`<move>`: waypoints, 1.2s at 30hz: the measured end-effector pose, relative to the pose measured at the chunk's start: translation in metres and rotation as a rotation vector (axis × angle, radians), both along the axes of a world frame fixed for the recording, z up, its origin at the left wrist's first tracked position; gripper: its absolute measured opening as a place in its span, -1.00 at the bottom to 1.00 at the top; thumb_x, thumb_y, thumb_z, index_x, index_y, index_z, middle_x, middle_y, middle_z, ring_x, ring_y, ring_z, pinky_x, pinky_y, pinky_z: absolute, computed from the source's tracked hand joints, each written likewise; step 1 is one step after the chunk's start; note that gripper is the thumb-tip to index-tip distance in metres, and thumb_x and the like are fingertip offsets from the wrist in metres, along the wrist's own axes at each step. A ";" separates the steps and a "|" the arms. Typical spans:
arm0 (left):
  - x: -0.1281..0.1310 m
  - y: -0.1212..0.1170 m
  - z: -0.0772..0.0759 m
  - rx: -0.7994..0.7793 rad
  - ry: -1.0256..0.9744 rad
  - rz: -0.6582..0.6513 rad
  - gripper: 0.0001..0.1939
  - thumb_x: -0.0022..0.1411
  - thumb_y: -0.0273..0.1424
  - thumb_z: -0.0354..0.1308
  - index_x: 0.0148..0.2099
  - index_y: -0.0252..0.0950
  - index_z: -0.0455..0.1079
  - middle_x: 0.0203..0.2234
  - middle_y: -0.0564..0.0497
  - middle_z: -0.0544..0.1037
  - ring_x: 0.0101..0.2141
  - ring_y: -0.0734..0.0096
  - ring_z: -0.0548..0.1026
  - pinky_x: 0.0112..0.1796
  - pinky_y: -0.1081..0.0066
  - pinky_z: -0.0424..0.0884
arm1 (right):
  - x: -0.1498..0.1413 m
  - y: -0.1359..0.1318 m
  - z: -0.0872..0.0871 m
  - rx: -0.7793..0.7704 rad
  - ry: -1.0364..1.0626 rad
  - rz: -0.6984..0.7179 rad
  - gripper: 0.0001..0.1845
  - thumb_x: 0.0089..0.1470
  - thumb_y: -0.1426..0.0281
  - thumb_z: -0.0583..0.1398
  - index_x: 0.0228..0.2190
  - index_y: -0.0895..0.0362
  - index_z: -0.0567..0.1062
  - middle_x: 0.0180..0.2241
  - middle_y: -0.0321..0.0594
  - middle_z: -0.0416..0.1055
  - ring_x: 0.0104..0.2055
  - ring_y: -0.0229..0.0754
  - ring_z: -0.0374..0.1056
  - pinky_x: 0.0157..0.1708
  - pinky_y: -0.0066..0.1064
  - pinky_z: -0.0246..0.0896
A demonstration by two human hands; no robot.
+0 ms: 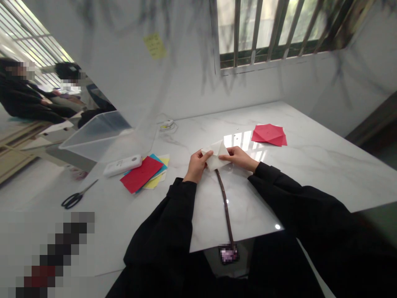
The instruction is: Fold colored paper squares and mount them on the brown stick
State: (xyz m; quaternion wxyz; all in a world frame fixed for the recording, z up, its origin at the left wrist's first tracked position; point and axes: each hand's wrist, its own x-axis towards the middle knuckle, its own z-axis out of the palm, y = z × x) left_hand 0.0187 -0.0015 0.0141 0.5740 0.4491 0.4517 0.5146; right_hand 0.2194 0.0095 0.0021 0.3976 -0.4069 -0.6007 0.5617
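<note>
Paper (pixel 216 156): cream, folded, crease lines meeting near its middle; centre of the clock used below, twelve being the top of the view. Both hands hold it over the marble-patterned table (pixel 313 165); whether it rests on the surface, cannot tell.
Left hand (pixel 197 165): at eight o'clock, clamped on the paper's near-left edge, thumb on top.
Right hand (pixel 237 158): at three o'clock, clamped on the right edge, thumb and fingers pinching.
Sleeves: black on both arms.
Strap (pixel 225 203): dark brown, narrow, running toward six o'clock from just beneath the paper to a pixelated pinkish item (pixel 228 253).
Red sheets (pixel 269 135): stacked askew, between two and three o'clock, well apart from the right hand.
Coloured sheets (pixel 141 174): red over blue and yellow, between eight and nine o'clock.
White device (pixel 123 165): nine o'clock, just beside the coloured sheets.
Scissors (pixel 74 200): black-handled, farther out between eight and nine, tips toward two.
Clear bin (pixel 96 132): between nine and ten.
Cord (pixel 168 126): ten o'clock, near the wall.
Yellow note (pixel 155 46): eleven o'clock, on the wall.
Barred window (pixel 260 33): one o'clock.
</note>
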 end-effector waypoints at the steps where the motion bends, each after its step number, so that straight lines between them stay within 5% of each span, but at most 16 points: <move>1: 0.000 0.000 -0.002 0.002 0.000 0.002 -0.46 -0.14 -0.07 0.58 -0.22 -0.32 0.55 -0.31 -0.06 0.64 -0.35 0.32 0.53 -0.33 0.37 0.44 | 0.000 0.000 0.000 -0.002 0.004 0.001 -0.61 -0.02 0.17 0.44 -0.27 0.22 0.68 -0.33 -0.13 0.65 -0.36 -0.16 0.49 -0.37 -0.40 0.32; 11: -0.002 0.005 -0.012 0.046 0.111 -0.026 -0.52 -0.06 -0.15 0.54 -0.19 -0.39 0.63 -0.30 -0.13 0.68 -0.31 0.22 0.58 -0.24 0.32 0.48 | -0.001 -0.003 0.003 0.004 0.069 0.033 -0.51 -0.04 0.06 0.45 -0.20 0.18 0.65 -0.31 -0.17 0.62 -0.31 -0.15 0.50 -0.31 -0.39 0.37; 17: -0.002 -0.001 -0.004 0.058 0.175 -0.134 -0.49 -0.04 -0.14 0.54 -0.12 -0.38 0.65 -0.19 -0.18 0.70 -0.23 0.14 0.61 -0.15 0.28 0.48 | 0.001 0.004 -0.001 0.070 0.071 -0.124 -0.37 0.05 -0.23 0.29 -0.41 0.13 0.52 -0.53 -0.35 0.34 -0.51 -0.29 0.22 -0.52 -0.45 0.12; 24: -0.001 -0.001 -0.004 0.068 0.148 -0.082 -0.49 -0.05 -0.16 0.53 -0.12 -0.39 0.63 -0.24 -0.14 0.69 -0.28 0.19 0.59 -0.21 0.32 0.45 | 0.005 0.010 -0.006 0.074 0.019 -0.239 -0.39 0.00 -0.20 0.32 -0.47 0.14 0.55 -0.56 -0.32 0.29 -0.51 -0.28 0.17 -0.49 -0.41 0.10; 31: -0.002 0.005 -0.009 0.110 0.078 0.042 -0.47 -0.03 -0.17 0.51 -0.05 -0.31 0.54 -0.26 -0.06 0.67 -0.34 0.31 0.56 -0.31 0.42 0.44 | 0.007 0.006 0.001 0.057 -0.040 -0.119 -0.48 -0.09 -0.07 0.43 -0.45 0.14 0.54 -0.57 -0.36 0.31 -0.52 -0.30 0.17 -0.51 -0.43 0.04; 36: -0.001 0.003 -0.008 0.188 0.191 -0.053 -0.47 -0.03 -0.15 0.54 -0.07 -0.30 0.55 -0.23 -0.08 0.67 -0.28 0.25 0.59 -0.24 0.38 0.48 | 0.008 0.004 0.002 0.068 -0.070 -0.059 -0.45 -0.04 -0.12 0.39 -0.44 0.15 0.56 -0.57 -0.35 0.34 -0.53 -0.30 0.16 -0.52 -0.43 -0.01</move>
